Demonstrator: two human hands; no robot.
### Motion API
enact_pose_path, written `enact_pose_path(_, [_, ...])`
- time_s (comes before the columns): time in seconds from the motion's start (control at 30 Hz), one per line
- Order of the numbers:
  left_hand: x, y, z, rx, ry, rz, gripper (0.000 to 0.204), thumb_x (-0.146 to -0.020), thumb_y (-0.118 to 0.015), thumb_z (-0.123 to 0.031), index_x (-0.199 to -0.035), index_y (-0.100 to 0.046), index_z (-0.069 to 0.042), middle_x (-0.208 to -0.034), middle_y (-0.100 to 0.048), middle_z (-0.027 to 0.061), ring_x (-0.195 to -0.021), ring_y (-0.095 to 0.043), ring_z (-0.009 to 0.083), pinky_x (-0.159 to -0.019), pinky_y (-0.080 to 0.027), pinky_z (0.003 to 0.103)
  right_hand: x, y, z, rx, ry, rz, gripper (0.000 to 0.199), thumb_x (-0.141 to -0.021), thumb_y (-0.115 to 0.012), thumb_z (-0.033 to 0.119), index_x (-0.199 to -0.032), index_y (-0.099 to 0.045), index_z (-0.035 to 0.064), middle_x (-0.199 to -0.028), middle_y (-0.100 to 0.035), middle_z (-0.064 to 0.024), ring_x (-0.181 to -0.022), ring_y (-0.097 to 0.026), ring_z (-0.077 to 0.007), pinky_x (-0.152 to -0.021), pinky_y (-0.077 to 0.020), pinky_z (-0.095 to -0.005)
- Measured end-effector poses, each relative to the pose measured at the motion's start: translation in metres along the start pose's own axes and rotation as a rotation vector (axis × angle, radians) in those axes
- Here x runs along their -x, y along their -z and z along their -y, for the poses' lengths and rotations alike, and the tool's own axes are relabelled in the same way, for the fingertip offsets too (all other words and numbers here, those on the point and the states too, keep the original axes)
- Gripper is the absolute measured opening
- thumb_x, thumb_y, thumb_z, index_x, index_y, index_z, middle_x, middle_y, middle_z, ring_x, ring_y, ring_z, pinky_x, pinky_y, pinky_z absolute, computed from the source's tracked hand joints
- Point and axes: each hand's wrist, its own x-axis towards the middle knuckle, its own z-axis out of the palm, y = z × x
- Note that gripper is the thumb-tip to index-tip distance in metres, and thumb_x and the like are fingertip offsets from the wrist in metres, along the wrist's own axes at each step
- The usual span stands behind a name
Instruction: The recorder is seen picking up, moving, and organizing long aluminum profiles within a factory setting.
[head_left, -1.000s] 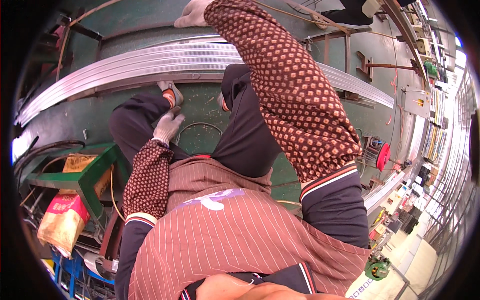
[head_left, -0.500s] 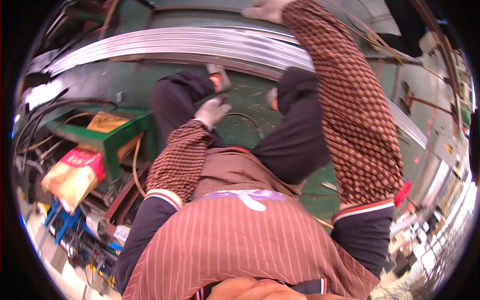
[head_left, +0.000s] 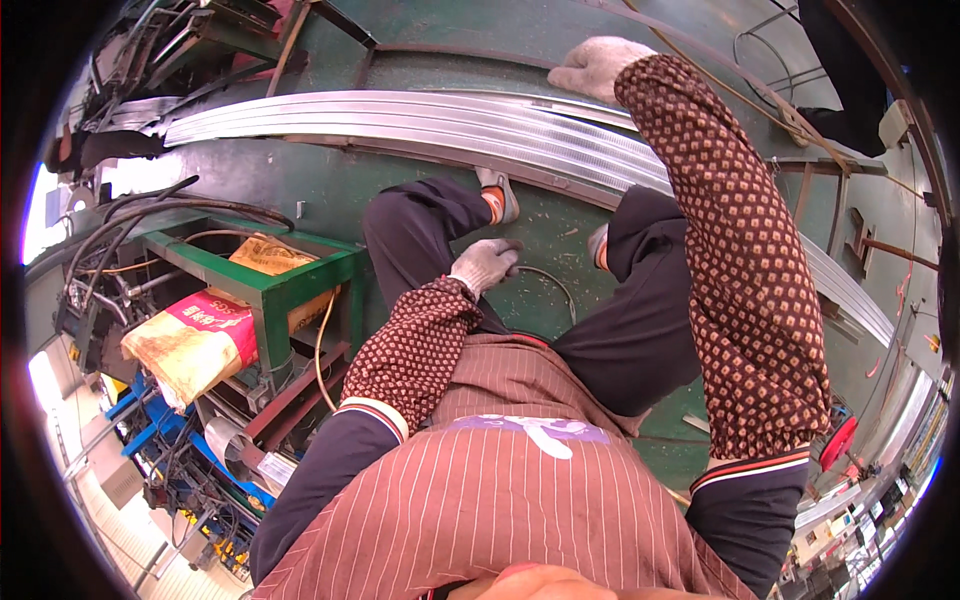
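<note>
My right hand point(head_left: 596, 66), in a pale work glove, rests on top of a stack of long silvery metal strips point(head_left: 420, 122) that runs across the green floor in front of my feet. The gloved fingers lie flat on the far edge of the strips. My left hand point(head_left: 484, 265), also gloved, sits against my left knee with its fingers loosely curled and nothing visible in it. Both forearms wear brown patterned sleeve covers. My shoes point(head_left: 498, 192) stand just short of the strips.
A green metal frame point(head_left: 290, 282) stands at my left with yellow and red sacks point(head_left: 205, 335) under it and black hoses behind. A thin wire loop point(head_left: 556, 288) lies on the floor by my knee. Another person's dark leg point(head_left: 848, 70) stands at the top right.
The view has swung so the strips and green frame sit lower and more to the right. My right hand stays on the strips; my left hand stays at my knee.
</note>
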Motion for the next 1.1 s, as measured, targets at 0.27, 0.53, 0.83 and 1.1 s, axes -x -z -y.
enact_pose_path(0.27, [0.006, 0.031, -0.074, 1.619, -0.108, 0.082, 0.095, -0.097, -0.028, -0.084, -0.163, -0.028, -0.016, -0.118, -0.065, 0.0078, -0.103, -0.066, 0.0262, -0.093, -0.056, 0.047, 0.033, 0.020, 0.035, -0.109, 0.249, -0.004, 0.049, -0.100, -0.065, 0.050, -0.118, -0.077, 0.0069, -0.113, -0.077, -0.0155, -0.105, -0.073, -0.0297, -0.095, -0.0565, -0.0408])
enact_pose_path(0.53, [0.069, 0.130, -0.182, 1.854, -0.512, -0.463, 0.071, -0.105, -0.041, -0.068, -0.145, -0.049, -0.011, -0.122, -0.062, 0.0107, -0.107, -0.062, 0.0307, -0.105, -0.050, 0.051, 0.112, 0.007, 0.105, -0.311, 0.919, -0.218, 0.028, -0.084, -0.082, 0.030, -0.093, -0.076, 0.0050, -0.085, -0.073, -0.0145, -0.082, -0.072, -0.0338, -0.074, -0.0569, -0.0440])
enact_pose_path(0.83, [0.079, 0.147, -0.216, 1.678, -0.688, -0.708, 0.053, -0.111, -0.043, -0.052, -0.139, -0.054, -0.009, -0.115, -0.065, 0.0114, -0.108, -0.064, 0.0287, -0.105, -0.051, 0.049, 0.134, -0.021, 0.147, -0.009, 0.751, -0.229, 0.041, -0.085, -0.077, 0.045, -0.089, -0.076, 0.0040, -0.082, -0.071, -0.0157, -0.079, -0.071, -0.0352, -0.071, -0.0567, -0.0457])
enact_pose_path(1.1, [0.060, 0.145, -0.199, 1.523, -0.737, -0.805, 0.044, -0.108, -0.058, -0.037, -0.139, -0.061, -0.006, -0.106, -0.072, 0.0105, -0.092, -0.070, 0.0203, -0.094, -0.059, 0.033, 0.169, -0.047, 0.132, -0.742, 1.094, 0.303, 0.030, -0.087, -0.077, 0.025, -0.079, -0.064, -0.0002, -0.080, -0.061, -0.0182, -0.077, -0.064, -0.0384, -0.069, -0.0501, -0.0483])
